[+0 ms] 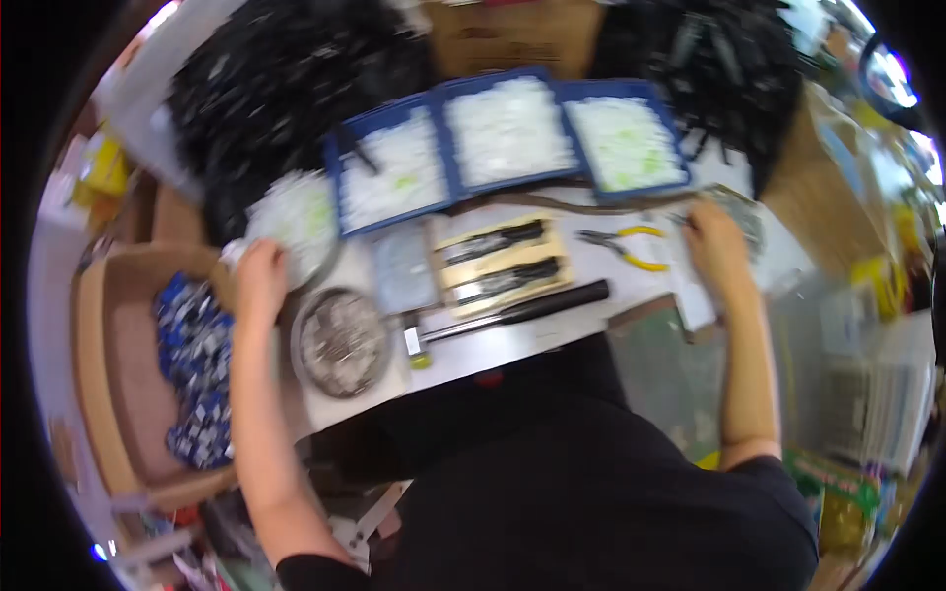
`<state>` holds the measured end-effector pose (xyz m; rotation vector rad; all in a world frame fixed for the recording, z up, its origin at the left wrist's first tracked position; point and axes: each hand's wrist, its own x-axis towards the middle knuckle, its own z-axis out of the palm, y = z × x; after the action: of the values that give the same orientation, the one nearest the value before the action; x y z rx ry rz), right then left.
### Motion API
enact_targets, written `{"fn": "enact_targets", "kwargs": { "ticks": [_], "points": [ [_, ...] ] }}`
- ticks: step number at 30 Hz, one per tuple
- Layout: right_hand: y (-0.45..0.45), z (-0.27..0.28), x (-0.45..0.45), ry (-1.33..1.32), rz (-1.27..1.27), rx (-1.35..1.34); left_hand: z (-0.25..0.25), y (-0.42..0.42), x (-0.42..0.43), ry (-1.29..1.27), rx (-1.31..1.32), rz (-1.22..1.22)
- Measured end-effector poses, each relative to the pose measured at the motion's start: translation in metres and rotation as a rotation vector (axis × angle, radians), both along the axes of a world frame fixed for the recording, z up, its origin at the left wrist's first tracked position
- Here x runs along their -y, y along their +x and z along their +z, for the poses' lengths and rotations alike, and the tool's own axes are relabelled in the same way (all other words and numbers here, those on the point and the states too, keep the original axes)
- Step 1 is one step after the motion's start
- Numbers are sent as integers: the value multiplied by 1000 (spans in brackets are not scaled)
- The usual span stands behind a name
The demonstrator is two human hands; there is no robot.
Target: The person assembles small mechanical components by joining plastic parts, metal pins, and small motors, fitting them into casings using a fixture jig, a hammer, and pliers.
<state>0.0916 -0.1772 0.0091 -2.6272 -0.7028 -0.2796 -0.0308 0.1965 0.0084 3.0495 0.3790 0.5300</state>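
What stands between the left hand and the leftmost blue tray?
A heap of white pieces stands between the left hand and the leftmost blue tray; nothing else visible does. Blur hides whether the hand touches it.

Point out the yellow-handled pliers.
In the head view, the yellow-handled pliers lie right of centre on the white tabletop, between the pale tray of dark pieces and the right hand, just beyond the hammer's black grip.

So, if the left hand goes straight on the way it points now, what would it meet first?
The left hand would probably meet the heap of white pieces first; blur leaves the exact gap and depth unclear.
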Motion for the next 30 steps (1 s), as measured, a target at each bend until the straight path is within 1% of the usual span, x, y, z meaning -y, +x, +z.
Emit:
{"fn": "enact_targets", "kwargs": {
  "ticks": [2,4,8,10,12,15,16,17,19,20,21,22,23,24,25,26,27,29,30],
  "points": [
    [2,-5,-3,-6,8,-44,-2,-1,7,3,26,72],
    [8,-8,-1,-22,5,-74,-5,0,15,-54,89,140],
    [12,-15,-1,-36,21,-135,-8,-3,26,-306,268,228],
    [14,-16,2,-20,30,-169,-11,-4,31,-518,379,259],
    [14,-16,6,30,26,-199,-13,-5,38,-826,500,271],
    [14,-13,8,214,31,-192,-14,-5,53,-1290,634,217],
    [12,-12,7,291,46,-176,-14,-4,61,-1389,638,179],
    [9,-10,4,361,68,-171,-14,-2,72,-1430,617,133],
    [0,-11,-9,471,160,-210,-18,1,102,-1346,500,4],
    [-7,-13,-17,498,233,-264,-21,4,120,-1215,420,-82],
    [-14,-14,-26,510,328,-310,-26,7,136,-927,333,-203],
    [-21,-20,-34,493,426,-333,-27,7,155,-782,275,-288],
    [-25,-30,-40,462,583,-157,-33,8,172,-627,266,-413],
    [-32,-30,-44,424,666,-172,-37,11,185,-523,304,-555],
    [-35,-12,-88,452,773,-172,-17,8,158,-635,311,-561],
    [-47,9,-105,465,807,-200,6,1,150,-764,295,-600],
    [-49,6,-109,485,862,-228,8,0,150,-764,288,-599],
    [-48,6,-109,466,872,-267,10,-3,147,-1010,354,-437],
    [-45,7,-108,496,847,-240,4,0,142,-1023,454,-425]
  ]
}}
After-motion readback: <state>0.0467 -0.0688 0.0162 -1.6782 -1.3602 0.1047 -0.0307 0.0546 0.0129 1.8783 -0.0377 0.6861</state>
